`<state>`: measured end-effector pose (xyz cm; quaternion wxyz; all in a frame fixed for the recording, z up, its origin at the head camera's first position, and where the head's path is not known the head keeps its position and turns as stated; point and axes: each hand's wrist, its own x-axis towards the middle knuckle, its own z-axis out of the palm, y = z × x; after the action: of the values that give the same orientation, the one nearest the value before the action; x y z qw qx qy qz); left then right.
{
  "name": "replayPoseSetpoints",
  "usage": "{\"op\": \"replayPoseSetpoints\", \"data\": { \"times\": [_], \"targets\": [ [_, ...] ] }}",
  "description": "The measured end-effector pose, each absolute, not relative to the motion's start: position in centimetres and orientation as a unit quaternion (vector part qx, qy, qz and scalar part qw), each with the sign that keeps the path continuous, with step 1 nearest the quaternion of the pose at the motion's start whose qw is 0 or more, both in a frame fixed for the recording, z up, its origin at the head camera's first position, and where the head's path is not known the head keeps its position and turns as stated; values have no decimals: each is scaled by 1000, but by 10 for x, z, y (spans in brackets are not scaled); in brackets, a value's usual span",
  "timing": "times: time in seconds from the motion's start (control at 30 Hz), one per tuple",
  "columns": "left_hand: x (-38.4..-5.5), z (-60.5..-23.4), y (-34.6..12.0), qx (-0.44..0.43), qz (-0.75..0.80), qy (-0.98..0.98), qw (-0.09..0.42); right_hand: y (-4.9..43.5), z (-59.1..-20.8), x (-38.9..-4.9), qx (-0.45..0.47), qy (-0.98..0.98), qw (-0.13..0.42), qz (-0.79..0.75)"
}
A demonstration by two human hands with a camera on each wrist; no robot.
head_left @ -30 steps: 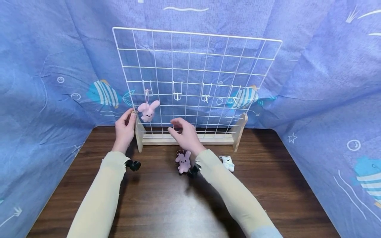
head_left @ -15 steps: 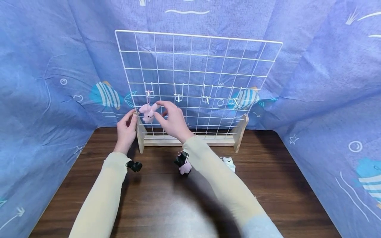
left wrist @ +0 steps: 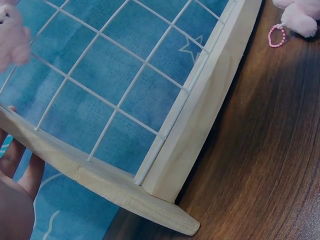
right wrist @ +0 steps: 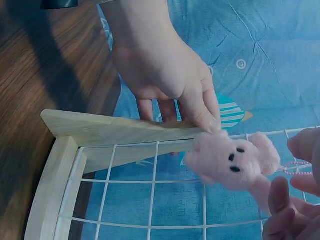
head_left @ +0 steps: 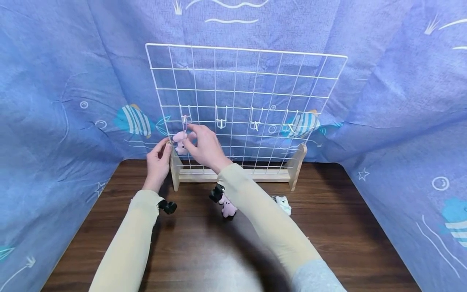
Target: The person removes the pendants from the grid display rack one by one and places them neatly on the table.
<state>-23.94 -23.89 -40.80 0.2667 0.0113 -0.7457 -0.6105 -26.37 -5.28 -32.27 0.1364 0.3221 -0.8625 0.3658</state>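
Note:
My left hand (head_left: 158, 162) grips the top of the left wooden upright (left wrist: 90, 177) of a white wire grid rack (head_left: 237, 49); the right wrist view shows the thumb on one face and fingers behind it. A pink plush bunny keychain (right wrist: 227, 162) hangs by a pink beaded loop (right wrist: 297, 168) from the leftmost hook (head_left: 185, 119). My right hand (head_left: 206, 148) is at the bunny, thumb and fingers pinching one ear just below the loop. That ear is partly hidden behind the thumb in the right wrist view.
A second pink plush bunny (head_left: 229, 209) lies on the dark wooden table (head_left: 197, 251) under my right forearm, partly covered. A small white plush bear (head_left: 283, 205) lies to its right. Several more hooks (head_left: 221, 123) hang along the grid. Blue fabric (head_left: 394, 101) surrounds the table.
My right hand has moved left and up from the middle of the rack to the hanging bunny and taken hold of its ear. The left hand stays on the upright.

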Motion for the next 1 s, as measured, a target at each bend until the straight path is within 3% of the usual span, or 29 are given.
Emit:
{"op": "replayPoseSetpoints", "data": {
  "times": [0.33, 0.5, 0.77, 1.0],
  "targets": [
    [-256, -433, -250, 13, -610, -747, 266, -58, -324, -266, 258, -871, 73, 411],
    [-260, -438, -254, 8, -612, -745, 264, -60, -325, -270, 241, -861, 78, 442],
    [-258, -431, -251, 5, -613, -743, 271, -62, -326, -276, 237, -855, 92, 452],
    [-240, -407, -240, -10, -610, -744, 274, -65, -324, -277, 237, -830, 39, 504]
  ]
}}
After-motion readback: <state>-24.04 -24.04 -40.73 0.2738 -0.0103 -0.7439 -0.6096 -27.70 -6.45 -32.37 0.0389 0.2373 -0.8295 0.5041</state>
